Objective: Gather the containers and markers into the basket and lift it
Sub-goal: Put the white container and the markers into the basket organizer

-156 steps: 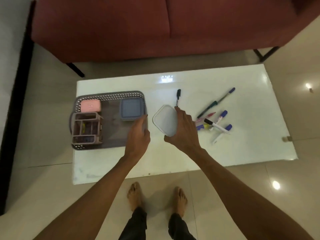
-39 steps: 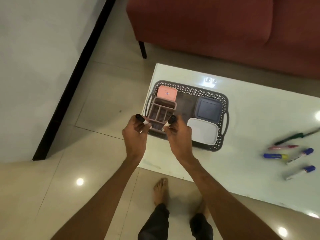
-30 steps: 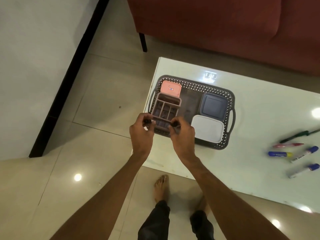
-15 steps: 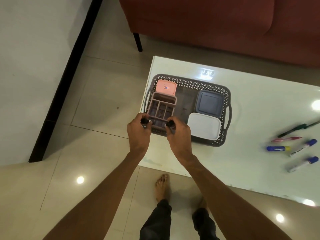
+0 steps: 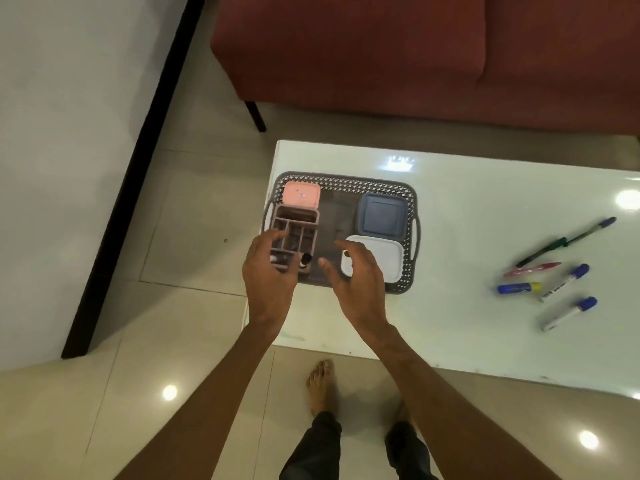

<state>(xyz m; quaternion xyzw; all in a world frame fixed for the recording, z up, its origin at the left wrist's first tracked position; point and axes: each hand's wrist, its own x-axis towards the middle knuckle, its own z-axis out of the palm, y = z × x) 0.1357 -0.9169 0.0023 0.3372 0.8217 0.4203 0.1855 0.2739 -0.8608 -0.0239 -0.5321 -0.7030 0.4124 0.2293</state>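
The basket (image 5: 412, 209) holds three lidded containers (image 5: 381, 214) and an organizer (image 5: 298, 233) with one marker (image 5: 305, 260) standing in it. The left hand (image 5: 268, 271) and right hand (image 5: 356, 275) hover above it, fingers loosely spread, empty. Five loose markers (image 5: 562, 285) lie well apart on the table (image 5: 467, 220); gathering them and the lift remain

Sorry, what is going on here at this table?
A person is filling a grey basket on a white table. Inside sit a pink container, a blue container, a white container and an organizer with a black-capped marker in it. The left hand and the right hand hover open above the basket, holding nothing. Loose markers lie on the table.
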